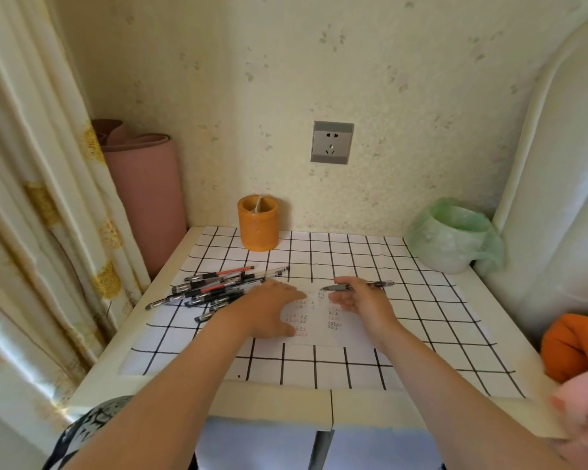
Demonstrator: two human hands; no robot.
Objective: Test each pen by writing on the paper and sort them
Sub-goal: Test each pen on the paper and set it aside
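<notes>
— Where are we with the pens?

— Our right hand [360,300] is closed on one slim grey-barrelled pen [358,285], pinched near the grip with its tip pointing left, just above the small white sheet of paper [314,317] that already carries rows of little test marks. Our left hand [272,310] lies flat, fingers spread and gripping nothing, pressing that sheet down on the white worktop with its black grid covering [421,334].

— And the rest?

— A loose heap of clear-barrelled pens with black and red caps [218,288] sits just left of the paper, touching our left wrist side.

— How will they handle?

— Light, stiff and smooth, we judge, so they'll roll if set down carelessly. We'd take each at the rubbery grip section, not the slick barrel. The paper is thin and will slide unless we pin it.

— Anything in the way?

— Not really. The orange cylindrical holder [258,222] and the pale green pot lined with a plastic bag [450,234] stand at the back by the wall, well apart from our hands. The orange and pink soft things [571,347] at the right edge are near our elbow.
</notes>
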